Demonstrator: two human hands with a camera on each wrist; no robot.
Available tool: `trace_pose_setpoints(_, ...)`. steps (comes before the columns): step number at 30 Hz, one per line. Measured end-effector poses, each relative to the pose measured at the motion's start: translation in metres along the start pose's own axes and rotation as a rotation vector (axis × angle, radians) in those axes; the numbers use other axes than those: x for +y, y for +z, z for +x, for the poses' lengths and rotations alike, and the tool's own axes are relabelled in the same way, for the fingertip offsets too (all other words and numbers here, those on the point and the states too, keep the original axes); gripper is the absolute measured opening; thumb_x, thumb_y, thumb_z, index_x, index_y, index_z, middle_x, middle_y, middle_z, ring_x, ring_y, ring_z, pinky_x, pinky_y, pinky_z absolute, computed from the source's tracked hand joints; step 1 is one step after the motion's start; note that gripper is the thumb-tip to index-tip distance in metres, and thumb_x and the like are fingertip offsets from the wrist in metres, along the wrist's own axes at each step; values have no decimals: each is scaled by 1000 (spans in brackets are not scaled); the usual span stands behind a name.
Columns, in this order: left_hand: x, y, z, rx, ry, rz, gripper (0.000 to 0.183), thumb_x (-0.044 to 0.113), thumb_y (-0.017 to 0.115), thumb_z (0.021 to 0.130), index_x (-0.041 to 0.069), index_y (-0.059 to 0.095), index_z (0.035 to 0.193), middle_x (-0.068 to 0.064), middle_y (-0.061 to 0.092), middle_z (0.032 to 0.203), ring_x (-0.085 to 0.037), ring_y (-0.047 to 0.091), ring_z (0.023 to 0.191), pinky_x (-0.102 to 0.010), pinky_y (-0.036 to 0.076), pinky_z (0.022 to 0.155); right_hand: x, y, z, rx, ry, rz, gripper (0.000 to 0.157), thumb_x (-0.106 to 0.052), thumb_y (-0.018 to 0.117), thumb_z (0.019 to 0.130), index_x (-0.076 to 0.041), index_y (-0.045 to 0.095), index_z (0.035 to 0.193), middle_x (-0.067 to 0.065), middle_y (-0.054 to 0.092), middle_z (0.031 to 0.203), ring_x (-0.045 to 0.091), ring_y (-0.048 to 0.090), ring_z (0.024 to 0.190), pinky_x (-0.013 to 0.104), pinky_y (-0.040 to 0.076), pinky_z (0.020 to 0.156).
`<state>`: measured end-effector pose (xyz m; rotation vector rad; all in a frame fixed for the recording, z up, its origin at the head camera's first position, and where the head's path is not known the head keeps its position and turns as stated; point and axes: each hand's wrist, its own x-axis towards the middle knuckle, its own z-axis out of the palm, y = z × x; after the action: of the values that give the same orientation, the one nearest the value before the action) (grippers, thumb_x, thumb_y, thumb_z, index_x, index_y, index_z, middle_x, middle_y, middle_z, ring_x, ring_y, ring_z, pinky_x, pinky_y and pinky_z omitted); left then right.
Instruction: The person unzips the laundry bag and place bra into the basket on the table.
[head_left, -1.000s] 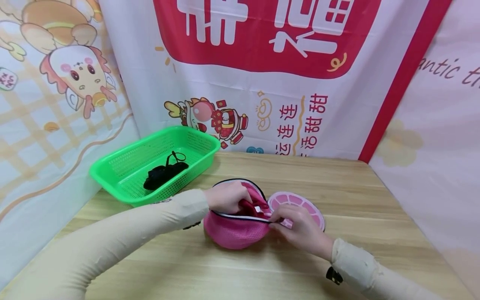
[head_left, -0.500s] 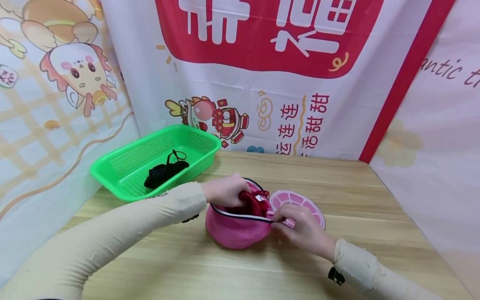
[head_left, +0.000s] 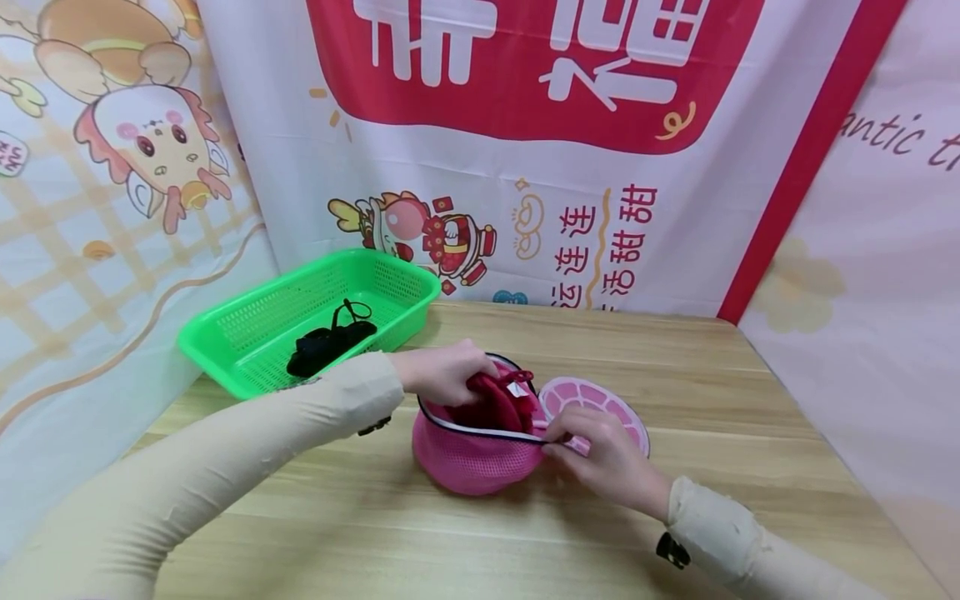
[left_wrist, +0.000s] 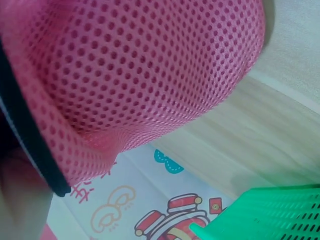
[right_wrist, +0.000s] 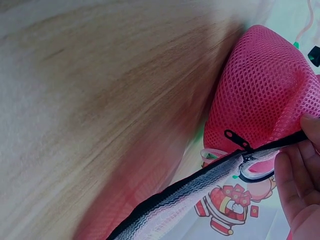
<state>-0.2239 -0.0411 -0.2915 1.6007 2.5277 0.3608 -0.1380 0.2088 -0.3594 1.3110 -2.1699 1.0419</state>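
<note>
A pink mesh laundry bag (head_left: pixel 476 462) stands on the table with its zipped top unfastened. My left hand (head_left: pixel 450 371) reaches in over the far left of its rim and grips a dark red bra (head_left: pixel 498 400), folded, with a thin strap and white tag showing. Its lower part is hidden inside the bag. My right hand (head_left: pixel 603 454) pinches the rim at the right between thumb and fingers. The round lid (head_left: pixel 592 400), with pink segments, lies folded back behind that hand. In the right wrist view, a black zip pull (right_wrist: pixel 236 139) hangs near the fingers.
A green perforated basket (head_left: pixel 225 367) stands at the back left, holding a black garment (head_left: pixel 330 346) with a thin strap. Printed cloths (head_left: pixel 465 183) hang behind and at both sides of the wooden table (head_left: pixel 675 358).
My left hand has risen slightly out of the bag, bringing more of the red bra, its strap and tag into sight. The right hand stays on the rim.
</note>
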Motion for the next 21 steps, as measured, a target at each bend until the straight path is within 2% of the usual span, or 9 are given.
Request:
trace_pose_setpoints(5, 1, -5, -1, -23, -38, -23, 30, -2, 59, 76, 17, 65, 99, 13, 59, 81, -4, 51, 69, -18, 45, 62, 1, 0, -2, -15, 19, -2, 24, -1, 74, 70, -14, 64, 88, -5, 62, 84, 9, 57, 77, 22, 49, 69)
trace_pose_setpoints(8, 2, -8, -2, -10, -44, -31, 32, -3, 58, 75, 16, 65, 100, 13, 59, 82, -5, 52, 71, -19, 46, 64, 1, 0, -2, -4, 0, -5, 24, 0, 74, 69, -13, 64, 87, -4, 62, 83, 10, 58, 75, 22, 50, 68)
trace_pose_setpoints(17, -2, -12, -6, 53, -14, -64, 26, 1, 62, 77, 20, 68, 94, 15, 61, 79, -1, 55, 71, -17, 46, 66, -5, 1, 3, 37, -53, -11, 27, 8, 74, 64, -10, 64, 83, -2, 61, 78, 12, 58, 71, 21, 49, 66)
trace_pose_setpoints(21, -2, -12, -7, 78, -35, -114, 17, 9, 65, 80, 21, 69, 92, 15, 62, 80, 1, 57, 71, -18, 47, 65, -13, -1, 6, 39, -51, -17, 27, 10, 74, 64, -9, 63, 81, -2, 62, 78, 12, 58, 71, 21, 49, 66)
